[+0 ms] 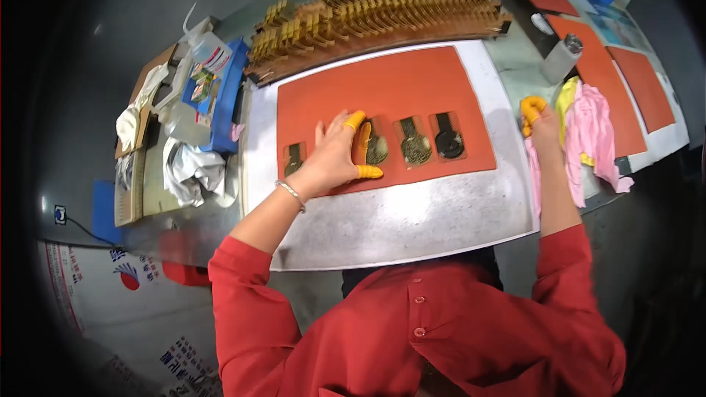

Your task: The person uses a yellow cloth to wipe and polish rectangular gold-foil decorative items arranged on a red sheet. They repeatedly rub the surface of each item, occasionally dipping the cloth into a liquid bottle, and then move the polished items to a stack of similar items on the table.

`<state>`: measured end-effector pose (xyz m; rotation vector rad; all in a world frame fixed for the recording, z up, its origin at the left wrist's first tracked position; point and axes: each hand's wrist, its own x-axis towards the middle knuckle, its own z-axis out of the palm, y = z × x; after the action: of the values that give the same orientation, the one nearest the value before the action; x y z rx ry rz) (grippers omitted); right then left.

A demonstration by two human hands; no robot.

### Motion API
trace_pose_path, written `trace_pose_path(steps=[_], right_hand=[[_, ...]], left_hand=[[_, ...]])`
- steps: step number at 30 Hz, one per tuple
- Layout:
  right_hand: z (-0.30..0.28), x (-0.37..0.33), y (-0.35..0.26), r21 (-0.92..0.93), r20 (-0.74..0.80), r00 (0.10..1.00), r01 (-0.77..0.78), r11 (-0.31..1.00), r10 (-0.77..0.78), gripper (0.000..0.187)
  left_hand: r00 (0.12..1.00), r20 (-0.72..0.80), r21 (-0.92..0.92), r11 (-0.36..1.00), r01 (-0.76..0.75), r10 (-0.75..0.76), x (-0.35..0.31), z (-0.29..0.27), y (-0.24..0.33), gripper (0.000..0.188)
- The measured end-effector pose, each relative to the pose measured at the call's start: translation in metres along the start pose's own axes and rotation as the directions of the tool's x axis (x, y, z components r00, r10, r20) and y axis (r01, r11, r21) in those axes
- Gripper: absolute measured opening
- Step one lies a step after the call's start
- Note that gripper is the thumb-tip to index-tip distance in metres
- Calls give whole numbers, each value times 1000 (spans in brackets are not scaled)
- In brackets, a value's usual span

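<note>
My left hand (337, 153) lies on the orange mat (368, 77) with its fingers spread and yellow finger cots on them. Its thumb and forefinger stand apart around a small flat piece with a round greenish face (377, 148), partly covered by the hand. To the right lie a similar greenish piece (416, 148) and one with a black round face (448, 144). Left of the hand, another small dark piece (295, 156) shows in part. At the right, my right hand (540, 123), also in yellow cots, is closed, with a pink cloth (535, 176) hanging below its fingers.
Long rows of brass-coloured parts (375, 18) stand at the back. On the left are a blue tray (229, 95), a squeeze bottle (209, 51) and white cloths (193, 173). A grey bottle (562, 59) and more orange sheets (607, 81) are at the right.
</note>
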<state>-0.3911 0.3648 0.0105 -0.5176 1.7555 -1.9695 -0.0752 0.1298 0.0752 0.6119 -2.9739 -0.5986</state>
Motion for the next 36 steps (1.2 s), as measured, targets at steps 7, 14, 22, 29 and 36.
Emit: trace_pose_path(steps=[7, 14, 22, 29, 36], right_hand=[[1, -4, -8, -75, 11, 999, 35, 997, -34, 6], [2, -5, -2, -46, -4, 999, 31, 998, -31, 6], [4, -6, -11, -28, 15, 999, 44, 999, -44, 5], [1, -6, -5, -67, 26, 999, 38, 997, -36, 6], [0, -2, -1, -54, 47, 998, 41, 998, -38, 6]], left_hand=[[996, 82, 119, 992, -51, 41, 11, -5, 25, 85], [996, 66, 33, 998, 56, -58, 8, 5, 21, 82], [992, 112, 89, 995, 40, -50, 9, -1, 37, 87], [1000, 23, 115, 993, 2, -5, 1, 7, 30, 91], [991, -57, -18, 993, -121, 120, -12, 13, 30, 83]])
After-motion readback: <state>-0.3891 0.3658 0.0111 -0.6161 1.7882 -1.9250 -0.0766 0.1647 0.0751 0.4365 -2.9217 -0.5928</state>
